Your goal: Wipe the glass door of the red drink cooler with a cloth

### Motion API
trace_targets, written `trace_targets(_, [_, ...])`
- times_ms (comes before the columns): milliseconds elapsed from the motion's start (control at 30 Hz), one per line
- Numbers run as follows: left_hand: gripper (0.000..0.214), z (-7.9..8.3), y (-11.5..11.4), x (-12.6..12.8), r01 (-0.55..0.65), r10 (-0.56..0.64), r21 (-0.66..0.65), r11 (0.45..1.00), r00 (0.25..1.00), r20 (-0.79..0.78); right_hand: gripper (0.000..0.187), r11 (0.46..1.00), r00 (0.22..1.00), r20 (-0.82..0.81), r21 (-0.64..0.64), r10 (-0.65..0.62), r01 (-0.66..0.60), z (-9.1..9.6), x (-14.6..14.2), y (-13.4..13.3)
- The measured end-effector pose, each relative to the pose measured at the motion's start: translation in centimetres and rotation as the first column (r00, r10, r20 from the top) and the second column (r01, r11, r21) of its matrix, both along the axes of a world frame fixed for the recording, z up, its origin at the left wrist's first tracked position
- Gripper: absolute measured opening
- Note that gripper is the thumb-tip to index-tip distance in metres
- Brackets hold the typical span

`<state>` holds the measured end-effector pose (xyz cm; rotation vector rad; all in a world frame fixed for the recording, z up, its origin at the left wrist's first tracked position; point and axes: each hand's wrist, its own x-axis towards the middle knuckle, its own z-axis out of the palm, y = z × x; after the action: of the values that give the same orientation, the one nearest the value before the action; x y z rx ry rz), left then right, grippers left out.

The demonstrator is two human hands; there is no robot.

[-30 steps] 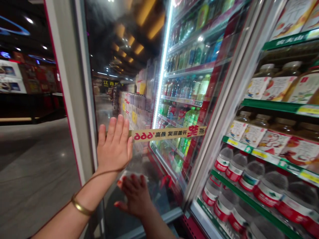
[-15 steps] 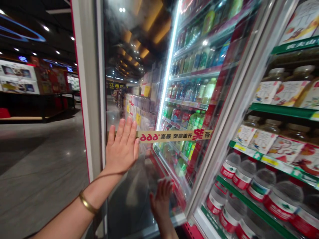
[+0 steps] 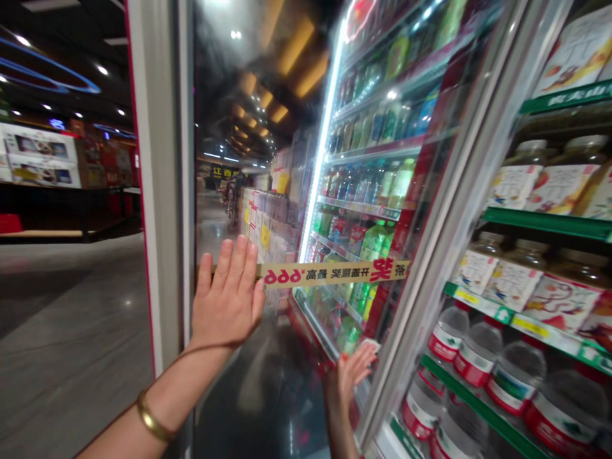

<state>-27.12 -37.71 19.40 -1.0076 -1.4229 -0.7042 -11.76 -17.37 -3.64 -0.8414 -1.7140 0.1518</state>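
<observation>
An open glass fridge door (image 3: 268, 115) stands in front of me, with a yellow sticker strip (image 3: 335, 273) across it. My left hand (image 3: 228, 299) lies flat against the near side of the glass by the strip's left end, fingers stretched out, a gold bracelet (image 3: 152, 417) on the wrist. My right hand (image 3: 351, 373) shows through the glass lower down, near the door's hinge side. It presses a small white cloth (image 3: 371, 346) against the far side of the pane, fingers extended over it.
The door's grey frame (image 3: 160, 191) rises at the left. On the right, open fridge shelves with green edges (image 3: 540, 224) carry juice bottles (image 3: 554, 182) above and water bottles (image 3: 478, 357) below. More drink coolers (image 3: 373, 159) show through the glass. Shop floor (image 3: 67, 319) stretches left.
My right hand with the cloth has slid rightward across the glass, from below my left hand to near the hinge side. My left hand has stayed pressed on the pane.
</observation>
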Motion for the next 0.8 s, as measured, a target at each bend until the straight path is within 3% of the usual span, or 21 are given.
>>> trace_targets(100, [0.085,0.1,0.1,0.4,-0.033,0.033,0.026,0.999,0.999,-0.024,0.08,0.994,0.985,-0.15,0.059,-0.081,0.091,7.3,-1.4,2.6])
trace_targets(167, [0.084,0.2,0.2,0.5,-0.037,0.038,0.038,0.999,0.999,-0.033,0.079,0.969,0.998,0.005,0.241,0.055,-0.055,11.4,-2.5,1.9])
trace_targets(233, [0.083,0.2,0.2,0.6,-0.034,0.035,0.04,0.999,0.999,-0.039,0.073,0.85,0.938,0.289,0.43,0.19,-0.304,15.5,-2.6,1.1])
trace_targets(267, [0.082,0.3,0.2,0.6,-0.032,0.034,0.038,0.999,0.999,-0.043,0.071,0.79,0.903,0.375,0.48,0.209,-0.382,17.9,-2.2,1.1])
trace_targets(300, [0.081,0.3,0.3,0.5,-0.032,0.034,0.038,0.999,0.998,-0.05,0.071,0.772,0.905,0.373,0.506,0.207,-0.385,20.7,-1.6,1.5])
trace_targets(333, [0.08,0.3,0.3,0.5,-0.033,0.035,0.039,0.999,0.998,-0.061,0.072,0.789,0.935,0.295,0.517,0.199,-0.331,23.8,-1.0,2.2])
trace_targets(400, [0.079,0.4,0.4,0.5,-0.041,0.045,0.043,0.998,0.996,-0.078,0.073,0.909,0.994,-0.03,0.408,0.103,-0.082,30.2,-0.1,3.2])
trace_targets(433, [0.08,0.3,0.5,0.5,-0.046,0.05,0.049,0.998,0.996,-0.081,0.074,0.926,0.99,-0.114,0.376,0.078,-0.029,33.0,-0.2,3.2])
trace_targets(500, [0.08,0.1,0.4,0.4,-0.043,0.048,0.059,0.997,0.995,-0.084,0.073,0.898,0.99,-0.091,0.436,0.108,-0.058,36.7,-1.3,1.7])
trace_targets(533, [0.08,0.0,0.3,0.3,-0.03,0.036,0.058,0.998,0.995,-0.096,0.071,0.843,0.989,0.018,0.521,0.148,-0.135,37.6,-2.3,0.2])
trace_targets(567, [0.079,-0.2,0.2,0.2,-0.011,0.017,0.055,0.998,0.993,-0.12,0.068,0.746,0.967,0.178,0.616,0.18,-0.252,38.2,-3.3,-1.4])
trace_targets(600, [0.079,-0.5,0.1,0.1,0.009,-0.002,0.045,0.999,0.988,-0.152,0.065,0.604,0.913,0.366,0.692,0.18,-0.396,38.7,-4.2,-2.9])
trace_targets(667, [0.075,-0.9,-0.2,-0.1,0.028,-0.026,0.008,1.0,0.979,-0.201,0.061,0.304,0.769,0.634,0.719,0.08,-0.625,40.6,-5.4,-5.0])
trace_targets(700, [0.072,-1.0,-0.3,-0.2,0.028,-0.029,-0.011,1.0,0.976,-0.214,0.06,0.235,0.749,0.661,0.721,0.048,-0.652,42.3,-5.6,-5.3])
trace_targets(733, [0.068,-1.1,-0.3,-0.2,0.022,-0.027,-0.027,0.999,0.976,-0.218,0.061,0.251,0.782,0.62,0.749,0.063,-0.613,44.4,-5.6,-5.3])
trace_targets(767, [0.064,-1.0,-0.4,-0.2,0.014,-0.023,-0.041,0.999,0.975,-0.219,0.062,0.337,0.847,0.522,0.783,0.101,-0.523,46.7,-5.4,-5.0])
trace_targets(800, [0.061,-1.0,-0.4,-0.2,0.01,-0.021,-0.051,0.999,0.975,-0.222,0.066,0.479,0.914,0.379,0.782,0.144,-0.4,48.8,-5.3,-4.7])
